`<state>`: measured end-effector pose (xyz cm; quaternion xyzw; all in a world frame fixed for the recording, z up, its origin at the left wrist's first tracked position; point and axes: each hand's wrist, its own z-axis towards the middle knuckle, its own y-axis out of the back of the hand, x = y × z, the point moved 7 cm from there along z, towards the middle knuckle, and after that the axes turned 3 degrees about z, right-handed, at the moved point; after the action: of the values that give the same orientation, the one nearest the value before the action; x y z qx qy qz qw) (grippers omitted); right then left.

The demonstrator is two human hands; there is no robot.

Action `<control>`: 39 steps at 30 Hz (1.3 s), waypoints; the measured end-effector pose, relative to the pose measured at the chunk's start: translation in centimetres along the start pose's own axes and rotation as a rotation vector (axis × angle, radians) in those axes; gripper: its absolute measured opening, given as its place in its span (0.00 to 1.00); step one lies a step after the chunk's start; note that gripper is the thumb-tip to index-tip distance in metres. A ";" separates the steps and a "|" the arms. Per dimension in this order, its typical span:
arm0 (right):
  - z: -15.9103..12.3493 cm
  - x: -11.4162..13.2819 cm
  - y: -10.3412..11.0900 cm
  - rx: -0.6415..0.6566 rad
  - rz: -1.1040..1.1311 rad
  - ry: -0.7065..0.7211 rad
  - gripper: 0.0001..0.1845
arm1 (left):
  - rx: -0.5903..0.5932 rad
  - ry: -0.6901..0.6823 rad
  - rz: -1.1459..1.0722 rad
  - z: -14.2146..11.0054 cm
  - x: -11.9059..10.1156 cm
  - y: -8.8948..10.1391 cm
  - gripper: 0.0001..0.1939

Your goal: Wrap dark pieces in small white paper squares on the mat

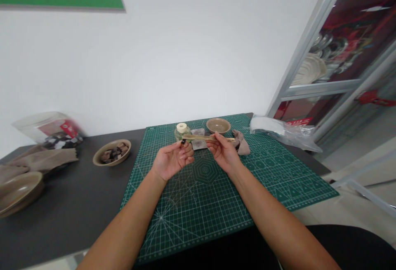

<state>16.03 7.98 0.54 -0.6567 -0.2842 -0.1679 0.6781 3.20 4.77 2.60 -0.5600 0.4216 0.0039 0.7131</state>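
Between the thumb and fingers of my left hand point(173, 158) is a small dark piece point(183, 141), too small to name more exactly. My right hand point(224, 152) pinches thin, pale wooden sticks point(199, 137), held level above the green cutting mat point(161, 196). The left ends of the sticks meet or nearly meet the dark piece; I cannot tell which. Just behind my left hand stands a glass jar point(178, 135) with a cream lid. A grey patterned pad point(198, 143) lies behind the sticks, partly hidden. Beyond my right hand are a small brown bowl point(218, 126) and a crumpled brown cloth point(243, 144).
To the left, a brown bowl point(96, 159) holds several dark and tan chunks. Farther left are a larger bowl point(34, 179), a brown cloth point(46, 158) and a clear container point(40, 126) of dark pieces. A plastic bag point(284, 132) lies at the right back, beside a metal-framed glass door point(321, 88).
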 end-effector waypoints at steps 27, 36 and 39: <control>-0.1 0.6 0.2 -0.003 -0.022 0.049 0.07 | -0.033 -0.071 0.009 -0.2 -0.7 0.0 0.05; -0.2 0.7 0.2 -0.015 -0.021 0.060 0.07 | -0.005 -0.085 0.034 -0.2 -0.9 0.0 0.04; -0.1 0.7 0.4 -0.026 -0.032 0.066 0.08 | -0.016 -0.089 0.060 -0.2 -0.9 0.0 0.05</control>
<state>16.85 7.97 0.71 -0.6550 -0.2699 -0.2037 0.6758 2.51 5.07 3.09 -0.5521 0.4062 0.0533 0.7262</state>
